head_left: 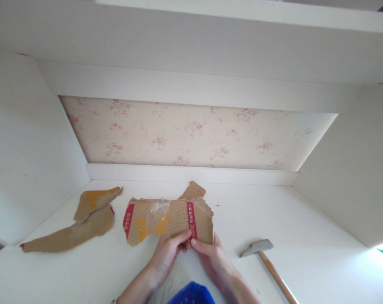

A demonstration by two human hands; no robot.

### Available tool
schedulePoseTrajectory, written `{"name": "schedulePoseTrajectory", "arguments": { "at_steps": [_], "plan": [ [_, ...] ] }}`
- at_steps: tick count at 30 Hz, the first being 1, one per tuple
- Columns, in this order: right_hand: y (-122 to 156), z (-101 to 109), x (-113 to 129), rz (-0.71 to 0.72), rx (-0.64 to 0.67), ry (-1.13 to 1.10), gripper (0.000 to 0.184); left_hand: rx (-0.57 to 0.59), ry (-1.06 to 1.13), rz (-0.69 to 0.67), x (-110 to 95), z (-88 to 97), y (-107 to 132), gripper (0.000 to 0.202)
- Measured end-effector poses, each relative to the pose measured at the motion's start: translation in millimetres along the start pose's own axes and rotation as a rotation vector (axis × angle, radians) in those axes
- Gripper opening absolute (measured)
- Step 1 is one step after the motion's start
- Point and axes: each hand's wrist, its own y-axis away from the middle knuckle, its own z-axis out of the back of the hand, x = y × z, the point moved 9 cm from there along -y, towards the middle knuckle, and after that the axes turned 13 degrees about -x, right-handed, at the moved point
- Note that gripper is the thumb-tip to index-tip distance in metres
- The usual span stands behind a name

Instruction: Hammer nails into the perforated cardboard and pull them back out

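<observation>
Between both hands I hold a torn piece of cardboard (179,217) above the white surface. It is brown, with red printed bands, yellow patches, clear tape and many small holes. A row of small shiny dots runs along its right red band. My left hand (169,251) pinches the lower edge, thumb on top near that band. My right hand (210,251) grips the lower right corner, its thumb close to the left one and its fingers partly hidden behind. A smaller cardboard scrap (194,191) with holes shows behind the held piece.
Torn cardboard strips (80,228) lie on the left. A hammer (258,246) with a wooden handle rests at the right. Something blue (193,293) stands at the bottom edge. White panels (23,139) enclose both sides, with a white board (191,46) overhead and floral wallpaper (179,135) behind.
</observation>
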Motion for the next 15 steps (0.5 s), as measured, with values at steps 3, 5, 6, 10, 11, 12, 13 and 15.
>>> {"name": "schedulePoseTrajectory", "arguments": {
  "at_steps": [3,5,6,10,11,12,13,15],
  "plan": [
    [0.4,-6.0,5.7,0.022,0.021,-0.022,0.015,0.015,0.016,-0.012,-1.4,-1.5,0.9,0.036],
    [0.4,-8.3,6.6,0.022,0.031,-0.027,0.013,0.015,-0.012,-0.026,-1.7,-1.1,1.7,0.037],
    [0.1,-8.4,6.2,0.022,0.033,-0.03,0.012,0.014,-0.023,-0.031,-1.7,-0.8,1.8,0.037],
    [-3.2,-3.1,1.8,0.023,0.016,-0.041,0.012,-0.018,0.044,-0.014,-1.8,1.3,-0.4,0.033],
    [-4.1,-1.4,0.2,0.02,0.01,-0.043,0.013,-0.027,0.06,-0.011,-2.0,1.5,-1.2,0.033],
    [-4.8,0.0,-1.4,0.016,0.004,-0.043,0.014,-0.035,0.065,-0.01,-2.3,1.7,-1.9,0.033],
    [-5.3,1.1,-2.9,0.01,-0.001,-0.043,0.013,-0.04,0.061,-0.01,-2.4,1.7,-2.4,0.034],
    [-5.7,2.4,-5.0,-0.002,-0.011,-0.042,0.012,-0.046,0.039,-0.014,-2.2,1.9,-2.7,0.037]
  ]
}}
